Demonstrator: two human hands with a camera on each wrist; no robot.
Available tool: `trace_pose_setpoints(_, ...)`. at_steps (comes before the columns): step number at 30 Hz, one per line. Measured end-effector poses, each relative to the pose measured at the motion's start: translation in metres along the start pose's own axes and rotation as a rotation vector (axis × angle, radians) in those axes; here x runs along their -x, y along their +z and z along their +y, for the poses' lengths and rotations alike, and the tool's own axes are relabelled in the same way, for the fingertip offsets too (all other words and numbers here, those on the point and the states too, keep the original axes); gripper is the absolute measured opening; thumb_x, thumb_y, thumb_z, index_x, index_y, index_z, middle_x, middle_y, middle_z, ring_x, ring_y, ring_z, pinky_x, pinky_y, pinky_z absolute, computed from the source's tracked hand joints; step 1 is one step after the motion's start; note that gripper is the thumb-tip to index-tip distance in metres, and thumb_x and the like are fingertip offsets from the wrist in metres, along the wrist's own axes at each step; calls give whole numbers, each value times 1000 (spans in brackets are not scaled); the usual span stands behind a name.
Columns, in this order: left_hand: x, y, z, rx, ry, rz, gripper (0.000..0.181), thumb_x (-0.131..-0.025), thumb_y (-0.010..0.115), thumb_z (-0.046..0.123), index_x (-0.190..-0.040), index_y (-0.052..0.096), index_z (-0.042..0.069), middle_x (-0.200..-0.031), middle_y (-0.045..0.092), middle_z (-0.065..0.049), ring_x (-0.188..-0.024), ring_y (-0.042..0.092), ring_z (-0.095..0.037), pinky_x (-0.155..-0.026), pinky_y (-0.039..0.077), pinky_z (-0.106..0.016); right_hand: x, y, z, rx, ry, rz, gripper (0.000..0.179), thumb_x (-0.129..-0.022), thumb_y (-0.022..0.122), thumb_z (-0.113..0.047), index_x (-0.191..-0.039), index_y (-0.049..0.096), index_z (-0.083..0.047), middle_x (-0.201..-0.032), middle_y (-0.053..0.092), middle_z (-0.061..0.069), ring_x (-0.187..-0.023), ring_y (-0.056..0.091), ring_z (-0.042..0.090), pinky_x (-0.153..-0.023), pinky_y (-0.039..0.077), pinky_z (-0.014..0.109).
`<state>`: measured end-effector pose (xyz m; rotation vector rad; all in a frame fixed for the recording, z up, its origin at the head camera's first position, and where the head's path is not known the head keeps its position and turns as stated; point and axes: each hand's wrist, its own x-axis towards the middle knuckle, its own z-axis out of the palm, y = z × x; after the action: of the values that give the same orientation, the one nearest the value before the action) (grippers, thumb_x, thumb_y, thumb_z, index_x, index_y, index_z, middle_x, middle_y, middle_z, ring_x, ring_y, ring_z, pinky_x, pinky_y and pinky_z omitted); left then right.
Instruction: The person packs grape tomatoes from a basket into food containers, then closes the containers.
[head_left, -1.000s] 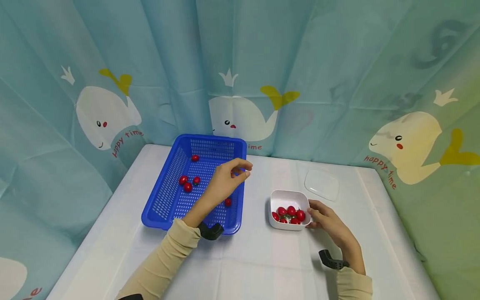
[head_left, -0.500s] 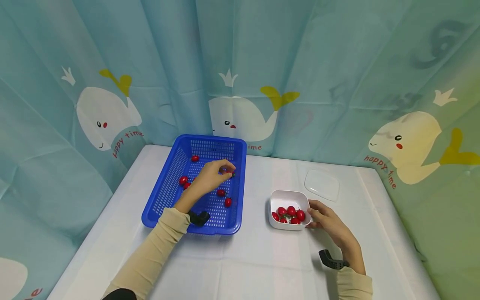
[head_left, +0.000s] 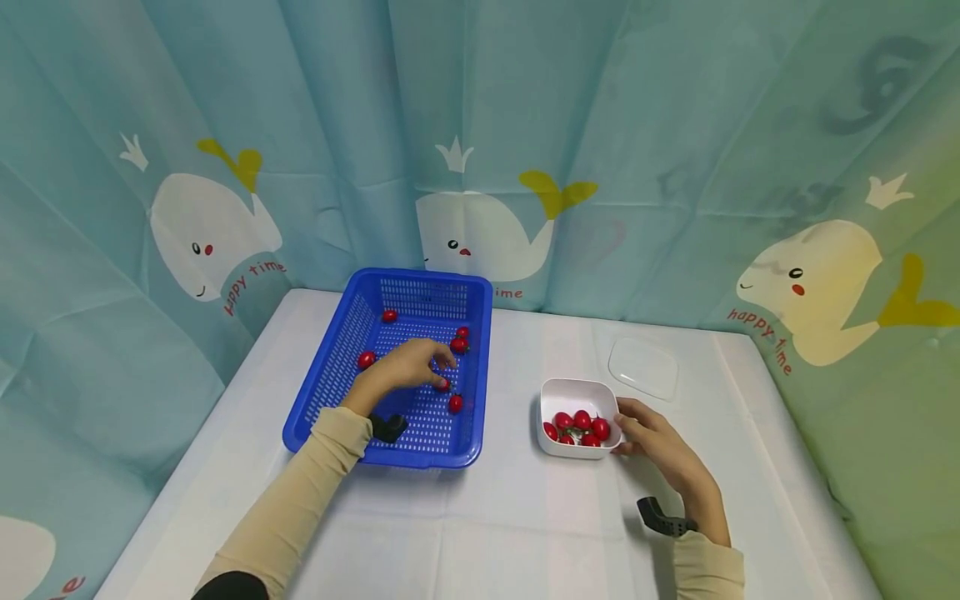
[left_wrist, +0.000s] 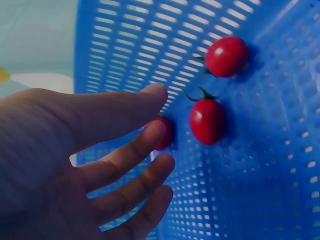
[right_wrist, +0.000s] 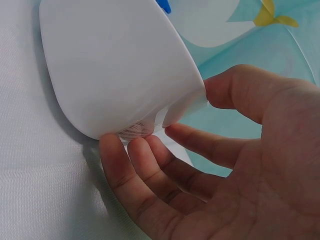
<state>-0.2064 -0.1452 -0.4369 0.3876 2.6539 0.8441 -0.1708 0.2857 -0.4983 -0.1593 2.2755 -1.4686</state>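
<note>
Your empty left hand [head_left: 405,365], fingers parted, hovers in the blue mesh basket [head_left: 427,460] near cherry tomatoes [head_left: 456,403]; right of that basket, your right hand [head_left: 660,440] grips the white container [head_left: 570,451] (presumably to steady it).

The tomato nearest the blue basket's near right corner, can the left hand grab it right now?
Very likely yes: the left hand is over the blue basket, close to that tomato, seems to hold nothing, and nothing visible covers the tomato.
</note>
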Motion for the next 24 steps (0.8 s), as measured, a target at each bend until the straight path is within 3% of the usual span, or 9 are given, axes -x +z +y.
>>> trace_pose_setpoints(11, -7, 4, -11, -75, -31, -40, 20, -95, 76, 12, -115, 76, 10, -115, 73, -10, -110, 67, -27, -104, 55, -46, -2, -2, 2, -10, -10, -2, 57, -110, 50, -28, -157, 36, 2, -155, 43, 30, -101, 67, 16, -83, 59, 25)
trace_pose_setpoints(18, -10, 5, -16, -68, -63, -67, 15, -96, 75, 14, -109, 77, 8, -100, 71, -7, -92, 62, -21, -91, 56, -39, -1, -1, 3, -16, -9, -1, 59, -110, 51, -30, -157, 35, 3, -153, 44, 31, -100, 68, 14, -83, 59, 24)
trace_pose_setpoints(24, -10, 6, -19, -59, -74, -82, 11, -95, 75, 12, -105, 77, 7, -94, 69, -6, -86, 60, -19, -84, 54, -34, -1, -1, 3, -11, -16, -1, 58, -110, 51, -29, -157, 36, 3, -153, 45, 31, -100, 68, 14, -83, 60, 25)
